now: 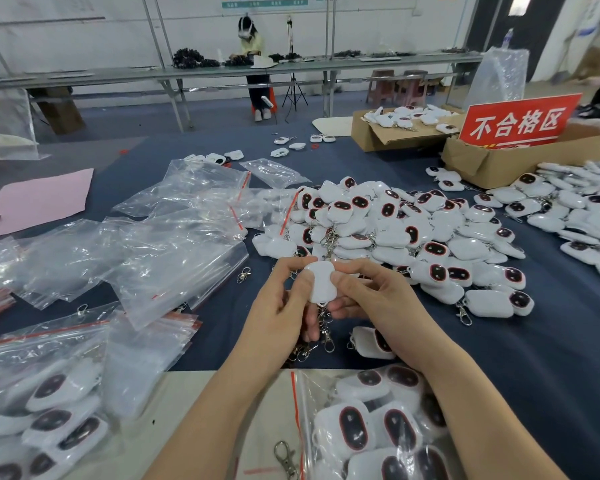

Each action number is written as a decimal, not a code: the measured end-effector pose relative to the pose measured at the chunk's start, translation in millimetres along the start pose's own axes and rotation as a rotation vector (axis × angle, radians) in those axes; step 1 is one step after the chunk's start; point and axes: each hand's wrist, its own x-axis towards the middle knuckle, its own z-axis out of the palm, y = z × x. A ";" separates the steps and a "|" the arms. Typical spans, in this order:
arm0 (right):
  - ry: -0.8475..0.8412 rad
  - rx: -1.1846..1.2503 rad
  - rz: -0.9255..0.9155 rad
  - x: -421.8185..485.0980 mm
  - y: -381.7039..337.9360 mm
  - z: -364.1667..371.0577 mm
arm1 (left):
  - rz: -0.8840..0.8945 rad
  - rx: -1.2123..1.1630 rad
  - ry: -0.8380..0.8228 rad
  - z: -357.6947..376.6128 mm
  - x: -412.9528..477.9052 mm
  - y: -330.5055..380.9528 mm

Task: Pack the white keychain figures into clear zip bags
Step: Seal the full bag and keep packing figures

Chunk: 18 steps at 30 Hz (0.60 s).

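Filled zip bag (368, 431) sits closest, under the R wrist, stuffed w/ white figs. Its red zip strip is on the side toward the L forearm; can't tell if the mouth is open. Past it the hands meet: L hand (281, 306) and R hand (371, 299) both pinch one white figure (321, 282) btwn thumb and curled fingers, thumbs on its plain back, one per edge. Metal clasps (327, 337) dangle just below the fingertips; more than one chain, so poss. other figs are hidden behind. Big loose pile (395, 223) lies just beyond the fingertips, empty bags (174, 237) off to the L-hand side. Step, I'd say: pick/check of a fig, not yet bagged. Next calls for one hand to let go, spread a bag mouth, then slide the fig in chain and all w/o snagging the clasp on the zip
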 end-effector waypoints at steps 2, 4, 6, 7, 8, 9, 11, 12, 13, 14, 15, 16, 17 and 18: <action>0.002 0.004 0.004 -0.7 -1.0 1.7 | 0.002 0.002 0.019 1.0 0.2 -0.4; 0.004 0.001 0.002 -0.4 -1.1 3.9 | 0.008 0.023 0.041 2.7 0.3 -1.0; 0.007 -0.013 -0.003 0.2 -0.1 5.6 | 0.011 0.056 0.045 5.2 -0.7 -1.6; 0.006 -0.022 -0.005 0.5 0.6 6.0 | 0.011 0.069 0.037 6.3 -1.2 -1.5; 0.001 -0.035 -0.008 0.8 1.2 6.0 | 0.011 0.079 0.023 7.1 -1.7 -1.2; -0.011 -0.050 -0.014 1.0 1.4 5.6 | 0.014 0.086 0.007 7.5 -1.6 -0.7; -0.056 -0.094 -0.028 1.0 1.8 4.3 | 0.022 0.092 -0.012 6.9 -0.9 0.0; -0.081 -0.111 -0.033 0.8 1.8 3.8 | 0.027 0.096 -0.012 6.2 -0.5 -0.2; -0.098 -0.117 -0.036 0.3 1.8 3.2 | 0.031 0.103 -0.010 5.6 -0.6 -0.5; -0.108 -0.110 -0.036 0.0 1.9 2.8 | 0.034 0.112 -0.008 5.0 -0.6 -1.3; -0.114 -0.098 -0.033 -0.6 1.8 2.1 | 0.036 0.118 -0.006 4.5 -0.8 -2.1; -0.123 -0.083 -0.029 -0.9 1.9 1.8 | 0.038 0.122 -0.003 4.2 -0.8 -2.9; -0.133 -0.070 -0.024 -1.3 1.8 1.4 | 0.039 0.125 0.000 4.0 -1.1 -3.7; -0.145 -0.063 -0.021 -1.6 1.4 1.2 | 0.040 0.129 0.003 3.9 -1.4 -4.2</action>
